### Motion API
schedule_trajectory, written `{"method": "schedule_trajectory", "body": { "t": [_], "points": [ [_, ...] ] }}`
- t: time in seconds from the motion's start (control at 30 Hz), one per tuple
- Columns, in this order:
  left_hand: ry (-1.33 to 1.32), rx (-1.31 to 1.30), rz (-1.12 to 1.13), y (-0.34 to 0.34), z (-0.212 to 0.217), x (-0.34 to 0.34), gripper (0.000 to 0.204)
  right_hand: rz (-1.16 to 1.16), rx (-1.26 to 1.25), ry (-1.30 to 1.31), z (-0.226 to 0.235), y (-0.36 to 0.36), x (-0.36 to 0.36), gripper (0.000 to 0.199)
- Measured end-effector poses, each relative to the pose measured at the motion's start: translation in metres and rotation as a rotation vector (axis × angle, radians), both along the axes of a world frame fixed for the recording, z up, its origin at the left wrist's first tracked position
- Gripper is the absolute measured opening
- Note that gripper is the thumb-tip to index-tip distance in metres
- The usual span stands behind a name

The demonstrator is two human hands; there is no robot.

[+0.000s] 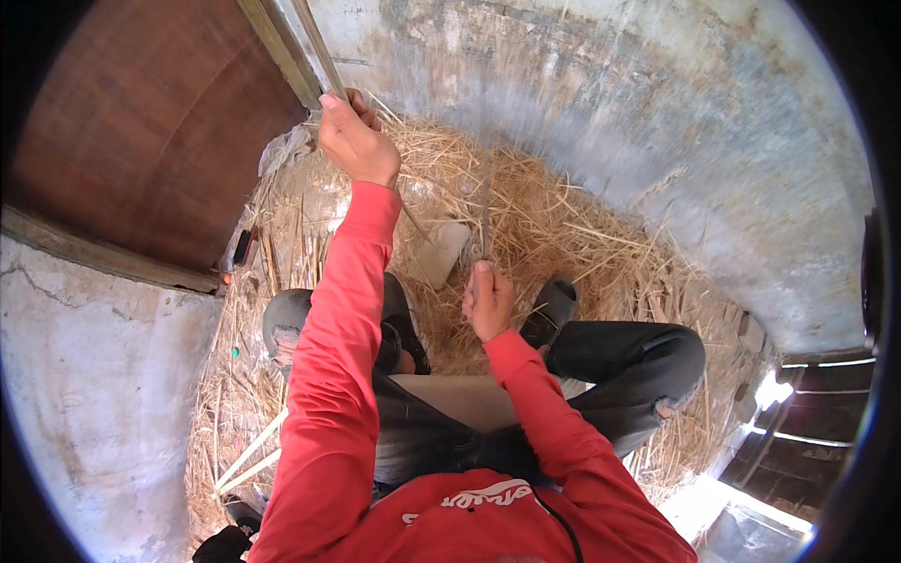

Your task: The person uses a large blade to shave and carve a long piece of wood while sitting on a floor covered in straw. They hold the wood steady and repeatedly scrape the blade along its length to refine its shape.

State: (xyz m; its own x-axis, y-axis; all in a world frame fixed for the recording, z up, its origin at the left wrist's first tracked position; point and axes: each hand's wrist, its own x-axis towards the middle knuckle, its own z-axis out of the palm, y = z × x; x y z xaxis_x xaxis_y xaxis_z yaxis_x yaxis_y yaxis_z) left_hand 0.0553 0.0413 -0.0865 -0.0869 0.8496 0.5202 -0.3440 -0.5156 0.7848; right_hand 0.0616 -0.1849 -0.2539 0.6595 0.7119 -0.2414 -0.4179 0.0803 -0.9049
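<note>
The left hand (355, 141) is reaching far out and closing around a long thin pale stick (317, 47) that is slanting up toward the far left beside the brown wooden door (150, 122). The right hand (487, 302) is sitting nearer, just above the knees, fingers curled shut on the near end of a blurred thin grey strip (485, 211) rising from it. Dry yellow straw (563, 244) is covering the ground by the grey concrete wall (657, 113). Dark rubber shoes (552, 308) are resting on the straw.
</note>
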Motion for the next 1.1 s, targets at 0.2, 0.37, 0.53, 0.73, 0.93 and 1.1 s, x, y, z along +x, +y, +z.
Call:
{"method": "schedule_trajectory", "body": {
  "t": [0.2,0.37,0.53,0.73,0.93,1.1],
  "points": [
    [-0.068,-0.031,-0.085,-0.004,0.005,0.002,0.056,0.11,-0.297,-0.251,-0.138,-0.041,-0.042,0.054],
    [-0.105,-0.008,-0.119,-0.014,0.0,-0.002,0.054,0.142,-0.674,0.257,-0.139,-0.03,-0.037,0.055],
    [-0.106,-0.021,-0.134,-0.006,-0.002,-0.008,0.056,0.047,-0.143,0.146,-0.017,-0.005,-0.011,0.052],
    [-0.087,-0.03,-0.144,-0.011,0.002,-0.006,0.055,0.048,-0.199,-0.438,-0.133,-0.047,-0.048,0.056],
    [-0.139,-0.034,-0.21,-0.008,-0.007,-0.029,0.054,0.258,-0.666,0.407,-0.161,-0.051,-0.047,0.055],
    [-0.175,-0.013,-0.242,0.0,-0.011,-0.062,0.059,0.154,-0.653,0.381,-0.151,-0.053,-0.042,0.055]
  ]
}}
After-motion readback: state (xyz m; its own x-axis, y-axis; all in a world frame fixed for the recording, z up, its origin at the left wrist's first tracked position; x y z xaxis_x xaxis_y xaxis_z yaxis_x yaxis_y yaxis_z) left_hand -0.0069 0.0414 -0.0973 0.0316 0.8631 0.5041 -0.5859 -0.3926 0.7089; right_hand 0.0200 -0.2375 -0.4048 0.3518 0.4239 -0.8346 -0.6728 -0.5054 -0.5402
